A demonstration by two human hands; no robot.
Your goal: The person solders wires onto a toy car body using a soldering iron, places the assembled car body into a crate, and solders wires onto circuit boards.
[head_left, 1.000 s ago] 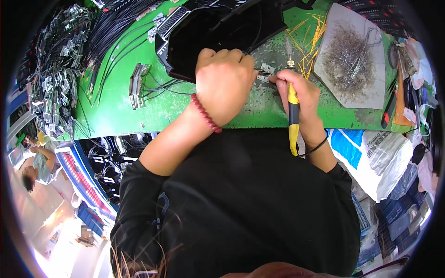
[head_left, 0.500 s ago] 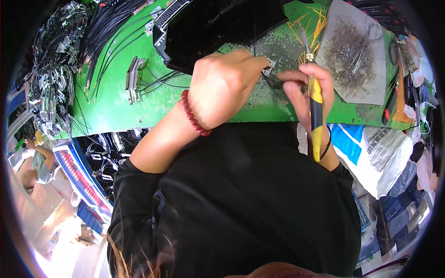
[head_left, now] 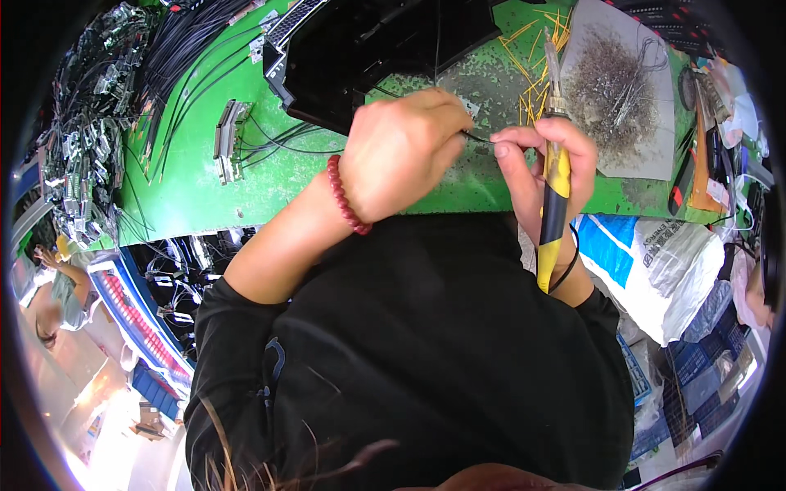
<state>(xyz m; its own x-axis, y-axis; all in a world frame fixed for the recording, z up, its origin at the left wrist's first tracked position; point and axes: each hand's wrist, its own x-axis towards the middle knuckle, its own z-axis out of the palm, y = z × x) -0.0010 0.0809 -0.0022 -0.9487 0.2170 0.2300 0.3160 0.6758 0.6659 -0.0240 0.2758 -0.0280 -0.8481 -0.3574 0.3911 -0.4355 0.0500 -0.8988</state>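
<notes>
My left hand [head_left: 405, 151], wearing a red bead bracelet, is closed in a pinch on a thin black cable [head_left: 478, 137]. The cable's short end runs across to my right hand [head_left: 580, 151], whose thumb and forefinger meet at its tip. That same hand grips a soldering iron [head_left: 556, 196] with a yellow and black handle, its metal tip pointing away from me. Just behind my left fingers lies a small silvery piece [head_left: 472, 108], partly hidden. A black angular shell [head_left: 360, 61] stands beyond my left hand.
The green worktop [head_left: 180, 200] carries a block of metal connectors [head_left: 232, 141] with black cables. Thin yellow strips [head_left: 524, 61] lie by a soiled grey sheet [head_left: 661, 155]. A heap of connectors [head_left: 74, 172] sits far left. White and blue bags [head_left: 679, 278] are right, below the edge.
My right fingers have moved in to meet the cable end at my left hand. The soldering iron has tilted slightly, and the small silvery piece has left my left fingertips.
</notes>
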